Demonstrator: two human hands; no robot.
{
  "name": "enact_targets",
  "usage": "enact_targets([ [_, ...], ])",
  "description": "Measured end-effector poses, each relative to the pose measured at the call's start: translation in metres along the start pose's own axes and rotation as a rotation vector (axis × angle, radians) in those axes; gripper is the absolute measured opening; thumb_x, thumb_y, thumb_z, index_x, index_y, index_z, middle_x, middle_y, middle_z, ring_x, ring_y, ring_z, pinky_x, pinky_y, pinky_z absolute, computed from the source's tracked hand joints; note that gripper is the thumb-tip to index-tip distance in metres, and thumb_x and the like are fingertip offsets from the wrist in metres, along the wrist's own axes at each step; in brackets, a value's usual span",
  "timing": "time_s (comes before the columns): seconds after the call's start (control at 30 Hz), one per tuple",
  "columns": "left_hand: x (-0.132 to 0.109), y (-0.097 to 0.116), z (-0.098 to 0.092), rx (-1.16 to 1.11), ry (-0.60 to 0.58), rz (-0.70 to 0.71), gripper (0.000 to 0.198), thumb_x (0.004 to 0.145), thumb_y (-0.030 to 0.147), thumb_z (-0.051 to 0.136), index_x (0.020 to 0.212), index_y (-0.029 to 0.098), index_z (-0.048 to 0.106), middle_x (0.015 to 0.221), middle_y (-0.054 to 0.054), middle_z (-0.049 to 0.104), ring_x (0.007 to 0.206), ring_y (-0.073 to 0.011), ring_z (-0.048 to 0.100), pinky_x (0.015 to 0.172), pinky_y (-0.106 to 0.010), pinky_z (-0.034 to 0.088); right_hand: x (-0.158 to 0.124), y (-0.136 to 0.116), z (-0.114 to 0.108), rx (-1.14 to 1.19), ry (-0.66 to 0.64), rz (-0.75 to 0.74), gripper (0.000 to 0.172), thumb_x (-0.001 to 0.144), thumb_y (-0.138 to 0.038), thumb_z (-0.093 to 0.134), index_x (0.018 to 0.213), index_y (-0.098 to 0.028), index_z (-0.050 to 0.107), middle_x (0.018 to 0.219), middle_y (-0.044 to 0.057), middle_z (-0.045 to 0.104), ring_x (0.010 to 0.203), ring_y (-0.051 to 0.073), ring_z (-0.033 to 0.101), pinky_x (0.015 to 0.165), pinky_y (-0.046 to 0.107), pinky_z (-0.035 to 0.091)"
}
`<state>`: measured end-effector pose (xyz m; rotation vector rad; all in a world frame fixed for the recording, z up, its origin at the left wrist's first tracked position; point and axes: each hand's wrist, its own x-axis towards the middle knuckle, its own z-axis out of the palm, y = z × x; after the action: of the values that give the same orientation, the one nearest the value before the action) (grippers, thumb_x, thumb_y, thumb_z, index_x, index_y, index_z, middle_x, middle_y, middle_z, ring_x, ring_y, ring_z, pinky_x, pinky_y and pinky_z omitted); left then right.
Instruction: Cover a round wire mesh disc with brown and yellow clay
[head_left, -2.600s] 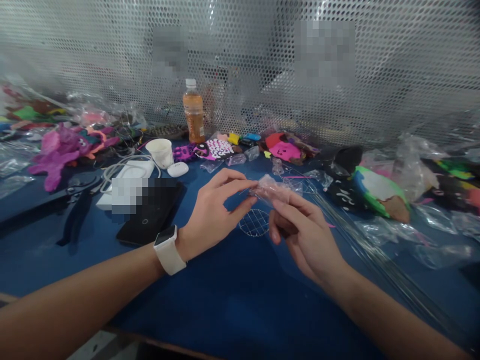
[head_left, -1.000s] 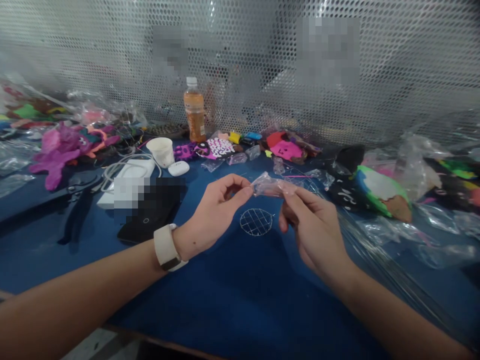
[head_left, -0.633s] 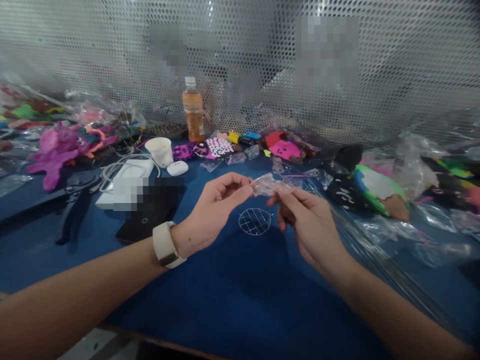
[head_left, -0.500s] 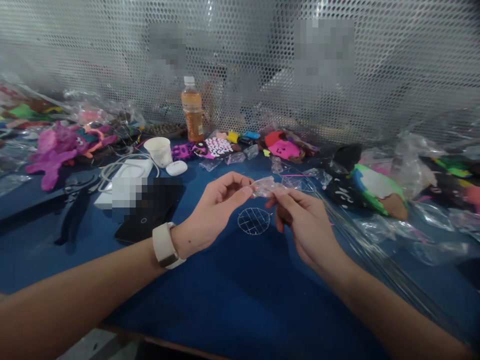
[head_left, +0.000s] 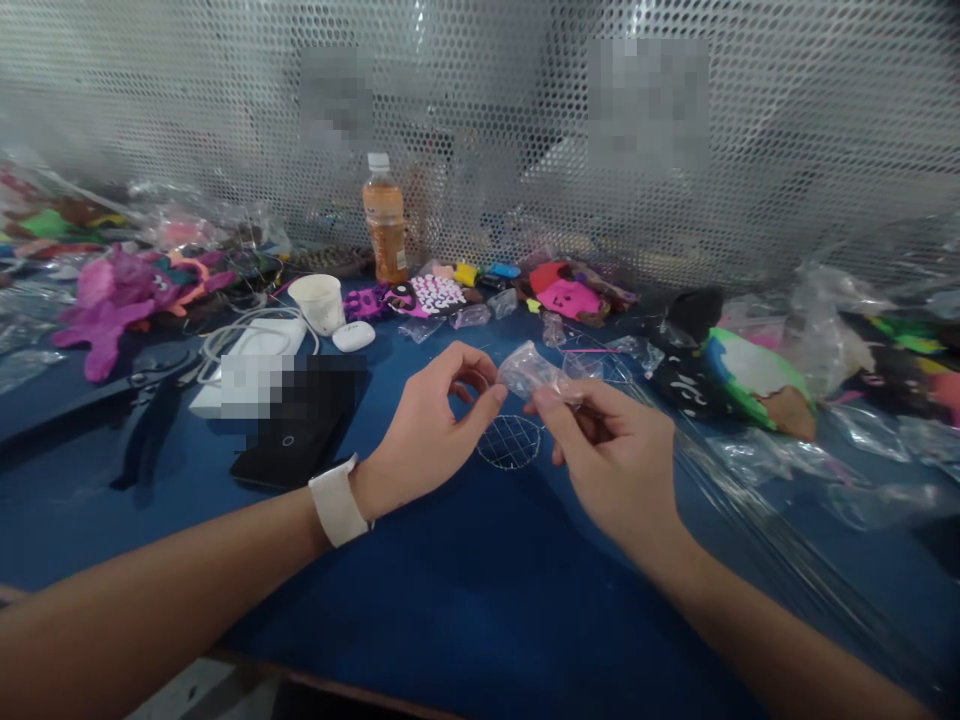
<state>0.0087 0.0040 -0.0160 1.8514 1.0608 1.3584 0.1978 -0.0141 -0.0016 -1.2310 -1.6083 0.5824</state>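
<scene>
My right hand [head_left: 611, 450] is closed, pinching a small crumpled clear plastic bag [head_left: 529, 372] between thumb and fingers and holding it above the table. My left hand [head_left: 431, 425], with a white watch at the wrist, is curled into a loose pinch right beside the bag's left edge. What sits between its thumb and forefinger is too small to make out. A round wire mesh disc [head_left: 510, 442] lies flat on the blue table [head_left: 465, 600], just under and between both hands.
A black phone [head_left: 300, 425], white charger with cable [head_left: 255, 345], white cup [head_left: 319, 302] and orange drink bottle [head_left: 385, 222] stand to the left and behind. Colourful felt toys [head_left: 120, 300] and clear bags [head_left: 825, 340] crowd the sides. A perforated metal screen [head_left: 487, 120] closes the back. Thin wires [head_left: 750, 520] lie at right.
My right hand has lifted the bag slightly and turned it upward. My left hand's pinch has slipped off the bag's left end and curled beside it. The mesh disc stays put.
</scene>
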Motion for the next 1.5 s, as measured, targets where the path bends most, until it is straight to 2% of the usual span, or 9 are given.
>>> enact_targets([
  [0.2, -0.002, 0.002, 0.001, -0.093, -0.036, -0.04, 0.012, 0.103, 0.026, 0.065, 0.113, 0.021, 0.061, 0.107, -0.003, 0.068, 0.093, -0.0135, 0.067, 0.081, -0.026, 0.057, 0.004, 0.001, -0.001, 0.065, -0.033, 0.078, 0.027, 0.097, -0.04, 0.07, 0.079, -0.02, 0.073, 0.055, -0.003, 0.061, 0.041, 0.009, 0.051, 0.041, 0.025, 0.036],
  [0.33, 0.0, 0.003, 0.0, -0.124, -0.041, -0.045, 0.019, 0.102, 0.028, 0.066, 0.12, 0.023, 0.06, 0.11, -0.002, 0.065, 0.089, -0.0124, 0.065, 0.08, -0.026, 0.057, 0.009, 0.007, -0.001, 0.146, -0.17, 0.19, 0.032, 0.096, -0.043, 0.071, 0.075, -0.02, 0.069, 0.059, -0.003, 0.063, 0.04, 0.008, 0.05, 0.042, 0.025, 0.038],
  [0.6, 0.001, -0.005, 0.0, -0.113, -0.033, -0.109, 0.015, 0.099, 0.029, 0.07, 0.107, 0.021, 0.058, 0.103, -0.002, 0.065, 0.083, -0.0121, 0.065, 0.072, -0.026, 0.055, 0.006, 0.011, 0.002, 0.229, -0.19, 0.245, 0.026, 0.092, -0.041, 0.075, 0.08, -0.021, 0.064, 0.068, -0.003, 0.061, 0.046, 0.008, 0.048, 0.044, 0.026, 0.034],
  [0.7, 0.003, -0.008, -0.002, -0.043, 0.001, -0.119, 0.011, 0.1, 0.027, 0.068, 0.103, 0.02, 0.06, 0.096, -0.001, 0.066, 0.078, -0.011, 0.064, 0.068, -0.024, 0.053, 0.006, 0.015, -0.002, 0.332, -0.057, 0.186, 0.014, 0.088, -0.026, 0.073, 0.095, -0.024, 0.061, 0.077, -0.003, 0.061, 0.052, 0.009, 0.044, 0.047, 0.027, 0.032],
  [0.87, 0.006, -0.015, -0.004, 0.102, 0.009, -0.123, 0.003, 0.099, 0.021, 0.065, 0.1, 0.019, 0.063, 0.09, 0.0, 0.067, 0.07, -0.0095, 0.06, 0.062, -0.022, 0.05, 0.0, 0.01, -0.008, 0.327, 0.046, -0.082, 0.029, 0.082, -0.008, 0.058, 0.104, -0.026, 0.061, 0.073, -0.003, 0.044, 0.06, 0.015, 0.043, 0.053, 0.032, 0.037],
  [1.03, 0.005, -0.016, -0.002, 0.07, -0.049, -0.148, 0.006, 0.099, 0.022, 0.064, 0.104, 0.018, 0.063, 0.093, -0.002, 0.07, 0.066, -0.0094, 0.061, 0.054, -0.021, 0.048, -0.013, -0.006, -0.003, -0.049, -0.048, -0.329, 0.036, 0.09, -0.011, 0.063, 0.122, -0.027, 0.067, 0.119, 0.009, 0.053, 0.09, 0.02, 0.062, 0.064, 0.034, 0.055],
  [1.13, 0.004, -0.015, -0.002, 0.024, -0.076, -0.137, 0.008, 0.099, 0.022, 0.064, 0.105, 0.017, 0.064, 0.096, -0.003, 0.071, 0.068, -0.0097, 0.063, 0.058, -0.023, 0.052, -0.014, -0.001, 0.002, -0.071, -0.129, -0.321, 0.047, 0.093, -0.014, 0.065, 0.137, -0.028, 0.057, 0.122, 0.008, 0.058, 0.093, 0.02, 0.067, 0.071, 0.035, 0.061],
  [1.3, 0.004, -0.013, -0.001, -0.009, -0.133, -0.151, 0.01, 0.101, 0.026, 0.063, 0.103, 0.018, 0.068, 0.096, -0.003, 0.073, 0.068, -0.011, 0.067, 0.058, -0.022, 0.053, -0.006, 0.011, 0.003, -0.157, -0.158, -0.301, 0.034, 0.093, -0.012, 0.068, 0.123, -0.027, 0.061, 0.104, 0.002, 0.071, 0.083, 0.018, 0.07, 0.079, 0.035, 0.061],
  [1.5, 0.006, -0.01, -0.003, -0.054, -0.191, -0.187, 0.011, 0.098, 0.024, 0.065, 0.1, 0.017, 0.074, 0.094, -0.006, 0.077, 0.076, -0.0154, 0.072, 0.066, -0.026, 0.058, 0.0, 0.009, -0.005, -0.306, -0.224, -0.362, 0.025, 0.094, -0.009, 0.065, 0.112, -0.026, 0.067, 0.107, 0.004, 0.075, 0.089, 0.02, 0.071, 0.078, 0.036, 0.058],
])
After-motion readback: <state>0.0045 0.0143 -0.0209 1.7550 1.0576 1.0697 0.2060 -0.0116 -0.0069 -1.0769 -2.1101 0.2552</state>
